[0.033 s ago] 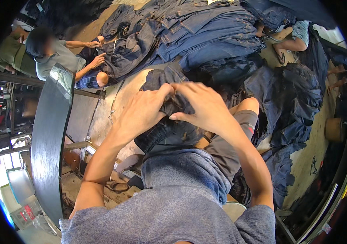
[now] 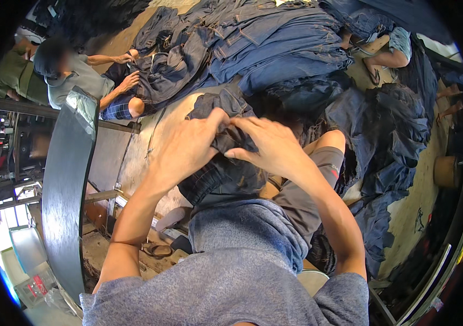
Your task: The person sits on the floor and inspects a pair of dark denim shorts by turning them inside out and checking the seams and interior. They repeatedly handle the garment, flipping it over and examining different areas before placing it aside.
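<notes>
A bunched dark denim garment (image 2: 240, 142) lies over my lap, with brownish threads or stitching on it. The thumb and fingers of my left hand (image 2: 190, 144) are closed on its upper left part. From the other side my right hand (image 2: 275, 144) pinches the same cloth, fingers bent over the top and thumb lower down. My index fingers nearly meet at the upper fold. Whatever small piece lies under the fingertips is hidden.
A large heap of blue jeans (image 2: 280, 43) spreads ahead, and more dark denim (image 2: 394, 130) lies at my right. A long black board (image 2: 68, 190) stands at my left. Beyond it a seated co-worker (image 2: 74, 70) handles dark cloth. A brown stool-like object (image 2: 446, 173) stands far right.
My right hand's fingers have come down slightly onto the cloth, sharper than before. My left hand has shifted a little. The garment stays on my lap.
</notes>
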Action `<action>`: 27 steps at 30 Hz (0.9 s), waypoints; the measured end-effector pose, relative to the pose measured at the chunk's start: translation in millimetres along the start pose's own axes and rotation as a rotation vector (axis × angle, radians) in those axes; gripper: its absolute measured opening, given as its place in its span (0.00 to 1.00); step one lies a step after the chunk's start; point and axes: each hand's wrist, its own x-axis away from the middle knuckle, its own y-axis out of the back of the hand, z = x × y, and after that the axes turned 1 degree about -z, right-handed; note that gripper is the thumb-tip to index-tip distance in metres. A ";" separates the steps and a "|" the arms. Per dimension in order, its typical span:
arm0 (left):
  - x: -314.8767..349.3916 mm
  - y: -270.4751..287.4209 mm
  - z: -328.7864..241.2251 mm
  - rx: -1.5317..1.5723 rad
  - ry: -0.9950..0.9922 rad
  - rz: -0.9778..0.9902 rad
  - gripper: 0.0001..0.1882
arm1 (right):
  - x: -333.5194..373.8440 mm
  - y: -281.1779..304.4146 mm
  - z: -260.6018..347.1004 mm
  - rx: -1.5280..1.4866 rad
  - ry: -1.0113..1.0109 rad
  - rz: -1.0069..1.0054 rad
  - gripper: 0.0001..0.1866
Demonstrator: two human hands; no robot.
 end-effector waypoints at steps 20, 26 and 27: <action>-6.0 -1.6 -23.5 -0.301 -0.322 0.048 0.75 | 51.0 -21.7 -73.9 -1.012 -0.338 -0.327 0.20; 8.0 -26.0 -39.7 -0.285 -0.433 0.039 0.41 | 71.4 -28.2 -83.7 -1.086 -0.367 -0.321 0.19; 12.1 -32.9 -43.1 -0.311 -0.471 0.059 0.40 | 72.4 -29.3 -87.3 -1.113 -0.371 -0.327 0.19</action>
